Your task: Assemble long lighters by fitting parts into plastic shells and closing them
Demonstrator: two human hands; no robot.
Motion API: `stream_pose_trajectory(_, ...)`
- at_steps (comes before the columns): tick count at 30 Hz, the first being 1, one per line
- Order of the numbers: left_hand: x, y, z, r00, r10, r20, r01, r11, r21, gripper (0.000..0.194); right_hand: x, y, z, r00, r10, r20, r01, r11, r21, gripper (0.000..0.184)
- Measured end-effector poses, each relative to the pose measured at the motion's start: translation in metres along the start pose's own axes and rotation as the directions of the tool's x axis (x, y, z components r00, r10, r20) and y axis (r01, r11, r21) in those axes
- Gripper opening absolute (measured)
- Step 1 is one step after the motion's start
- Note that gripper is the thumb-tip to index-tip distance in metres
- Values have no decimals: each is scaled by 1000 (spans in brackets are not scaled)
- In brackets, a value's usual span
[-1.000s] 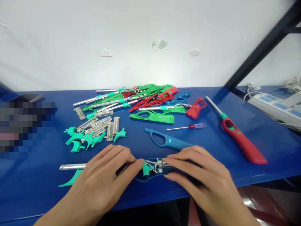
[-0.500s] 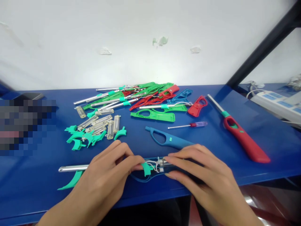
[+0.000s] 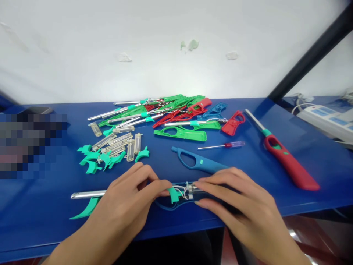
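Observation:
Low in the head view lies an opened blue lighter shell (image 3: 168,207) with white wires (image 3: 180,189) inside it. My left hand (image 3: 129,200) pinches a small teal trigger (image 3: 174,195) over the shell's finger loop. My right hand (image 3: 239,202) is closed around the handle end, its fingertips at the clear fuel tank (image 3: 194,187); the palm hides most of that end. Out to the left of my left hand extends a silver lighter tube (image 3: 86,194), above a curved teal piece (image 3: 86,209). The other blue shell half (image 3: 202,162) rests just beyond my right hand.
Clear fuel tanks (image 3: 131,150) and teal triggers (image 3: 92,167) are heaped at left. Behind them lie green shell halves (image 3: 180,133), red ones (image 3: 233,123) and metal tubes. A screwdriver (image 3: 222,145), a red lighter (image 3: 292,162) and a power strip (image 3: 328,119) are to the right.
The view has shifted slightly. Both hands keep nearly the same grip, and the teal trigger stays between my left fingertips.

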State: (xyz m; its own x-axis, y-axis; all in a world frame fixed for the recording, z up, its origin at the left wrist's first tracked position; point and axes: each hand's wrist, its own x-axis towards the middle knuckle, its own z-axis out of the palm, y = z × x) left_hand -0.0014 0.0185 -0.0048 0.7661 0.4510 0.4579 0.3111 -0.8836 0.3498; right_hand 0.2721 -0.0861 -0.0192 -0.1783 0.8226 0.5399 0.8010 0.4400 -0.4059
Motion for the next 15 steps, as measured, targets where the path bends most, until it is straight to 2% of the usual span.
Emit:
stream_pose_trajectory(6,-3,-2,3,1000,-14,-13,14,999,42,50,1,0,-1,1000,-5,3,5,1000,-3,22)
stream_pose_trajectory(15,-1,-1,2,998,57,7,-58,989,135,37,1,0,-2,1000,-10,-6,10,1000,8,23)
